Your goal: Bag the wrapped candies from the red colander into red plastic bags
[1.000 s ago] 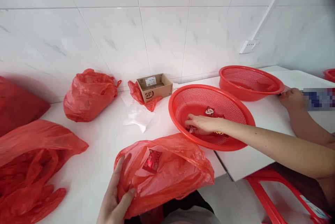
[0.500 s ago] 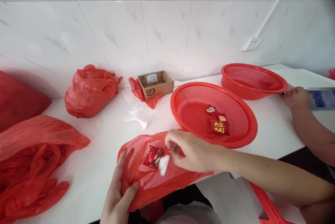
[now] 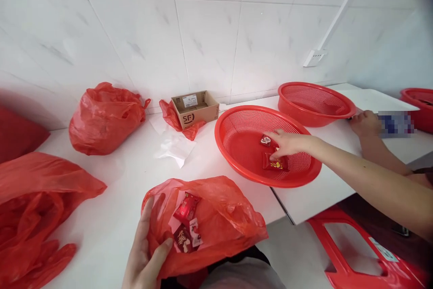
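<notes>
My left hand (image 3: pixel 144 253) grips the near left rim of a red plastic bag (image 3: pixel 233 208), thumb inside and fingers outside. The bag's mouth gapes, showing a shiny red packet (image 3: pixel 186 207), a dark brown packet (image 3: pixel 183 237) and a pink-and-white packet (image 3: pixel 195 231). Over to the right, my right hand (image 3: pixel 290 143) reaches into a red plastic colander (image 3: pixel 233 162), fingers apart, holding nothing visible. Beneath its thumb lies a red packet with yellow characters (image 3: pixel 278 162), and a small dark red packet (image 3: pixel 265 140) is by its fingertips. Another packet is mostly covered by the hand.
A second red colander (image 3: pixel 314 120) stands behind, near a co-worker's hand (image 3: pixel 365 123). Along the wall are an open cardboard box (image 3: pixel 199 115) and a full red bag (image 3: pixel 106 122). White paper (image 3: pixel 176 150) lies before the box. Another red bag (image 3: pixel 50 174) spreads at left; a red stool (image 3: pixel 341 253) is below right.
My right hand has moved from above the bag, where it held a small white item, into the colander. The pink-and-white packet now lies in the bag. My left hand still holds the bag.
</notes>
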A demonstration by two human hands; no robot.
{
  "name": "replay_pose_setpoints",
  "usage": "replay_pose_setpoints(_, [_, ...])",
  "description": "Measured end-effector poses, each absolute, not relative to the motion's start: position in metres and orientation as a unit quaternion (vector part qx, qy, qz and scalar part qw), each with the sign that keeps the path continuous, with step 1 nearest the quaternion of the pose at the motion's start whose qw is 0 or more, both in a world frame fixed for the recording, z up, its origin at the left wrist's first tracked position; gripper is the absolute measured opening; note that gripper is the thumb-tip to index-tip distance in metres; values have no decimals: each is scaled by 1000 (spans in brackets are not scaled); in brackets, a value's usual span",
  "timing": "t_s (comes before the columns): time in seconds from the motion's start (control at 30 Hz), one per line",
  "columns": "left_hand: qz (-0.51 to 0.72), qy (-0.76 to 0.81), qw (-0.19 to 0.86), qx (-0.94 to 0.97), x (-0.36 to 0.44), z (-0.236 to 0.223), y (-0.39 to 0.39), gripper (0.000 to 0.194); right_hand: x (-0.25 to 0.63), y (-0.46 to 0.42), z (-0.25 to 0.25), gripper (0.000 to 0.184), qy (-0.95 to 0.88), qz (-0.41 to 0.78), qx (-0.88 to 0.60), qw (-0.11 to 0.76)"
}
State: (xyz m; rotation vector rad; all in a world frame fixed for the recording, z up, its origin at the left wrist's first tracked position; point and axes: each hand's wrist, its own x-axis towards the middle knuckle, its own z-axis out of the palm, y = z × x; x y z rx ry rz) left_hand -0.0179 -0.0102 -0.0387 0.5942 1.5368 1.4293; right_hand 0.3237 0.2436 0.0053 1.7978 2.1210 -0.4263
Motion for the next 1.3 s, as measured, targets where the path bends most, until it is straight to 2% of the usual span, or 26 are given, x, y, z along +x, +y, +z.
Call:
replay_pose_setpoints(0.1, [584,623,467,229,-13,-33,-9,84,335,255,-20,128,734,-174,619,217])
replay_pose_setpoints(0.17, [588,625,463,224,-12,-32,-9,85,335,255,-29,130,741,-200,606,208])
replay_pose_setpoints(0.23, [587,630,455,227,-13,-34,-9,85,331,253,-32,124,750,-229,591,189])
replay_pose_setpoints(0.3, [582,634,452,235,-16,-39,-9,85,327,248,-32,101,757,-247,580,172])
replay_pose_setpoints(0.4, [581,635,447,244,-21,-48,-9,86,320,240,-26,54,770,-261,559,161])
replay_pose_setpoints(0.47, [583,632,449,242,-23,-50,-10,88,314,233,-14,36,778,-264,550,146])
replay_pose_setpoints(0.53, [583,631,453,238,-21,-48,-10,88,303,221,5,28,789,-273,547,63])
replay_pose_setpoints(0.63, [583,630,459,228,-14,-40,-9,85,270,186,36,26,784,-348,492,-152])
replay_pose_setpoints(0.7, [589,623,466,219,-10,-35,-7,83,238,153,46,28,771,-461,396,-190])
replay_pose_setpoints(0.77, [594,616,469,218,-8,-35,-6,83,204,122,42,33,792,-490,325,-163])
replay_pose_setpoints(0.87, [598,607,472,227,-9,-38,-6,85,169,98,24,42,857,-376,332,-116])
replay_pose_setpoints(0.93, [599,609,469,225,-11,-39,-7,86,167,106,18,52,875,-329,334,-120])
replay_pose_setpoints(1.03, [598,615,469,208,-11,-35,-9,86,196,150,24,47,868,-292,363,-172])
replay_pose_setpoints(1.1, [602,614,470,201,-8,-30,-11,88,227,192,28,42,857,-204,443,-165])
replay_pose_setpoints(1.17, [608,607,473,198,-6,-27,-12,87,260,234,24,53,828,-130,543,-59])
replay_pose_setpoints(1.2, [612,602,474,196,-5,-26,-13,87,274,251,18,60,795,-138,590,21])
replay_pose_setpoints(1.23, [616,598,475,194,-5,-26,-14,87,286,264,11,63,779,-152,605,55])
replay_pose_setpoints(1.3, [622,594,475,188,-4,-27,-14,87,304,280,-6,54,766,-181,609,99])
